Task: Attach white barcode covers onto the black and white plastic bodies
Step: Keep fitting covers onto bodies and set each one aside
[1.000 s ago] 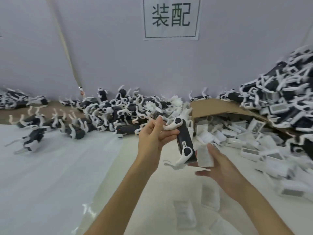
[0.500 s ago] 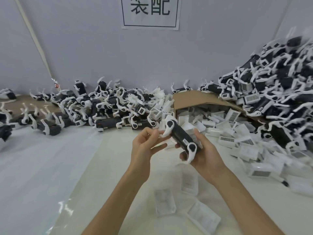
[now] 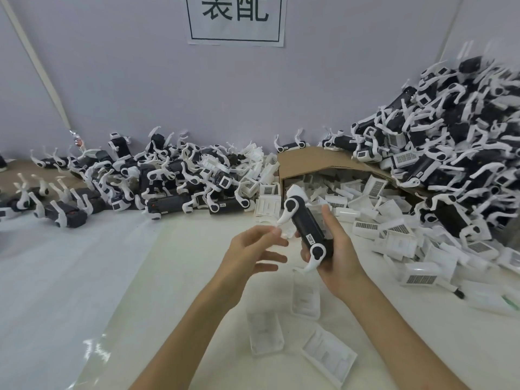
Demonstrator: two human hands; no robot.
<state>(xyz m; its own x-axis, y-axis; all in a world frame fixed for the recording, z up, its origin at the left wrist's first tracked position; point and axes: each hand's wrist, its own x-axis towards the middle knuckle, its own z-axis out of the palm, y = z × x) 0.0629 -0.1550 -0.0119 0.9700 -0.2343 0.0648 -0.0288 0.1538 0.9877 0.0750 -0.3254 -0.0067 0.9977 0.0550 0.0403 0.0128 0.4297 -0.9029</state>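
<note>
One black and white body (image 3: 309, 230) was gripped in the right hand (image 3: 342, 257) above the worktop (image 3: 183, 277), while the left hand (image 3: 250, 253) was held loosely spread beside its upper white leg, with nothing made out in it (whether a cover was already seated on the body's hidden side could not be told). Loose barcode covers (image 3: 264, 330) were scattered just below and spilled from the cardboard box (image 3: 323, 161), so much work was judged left, though barcodes were seen fitted across the tall heap (image 3: 450, 142) at the right.
</note>
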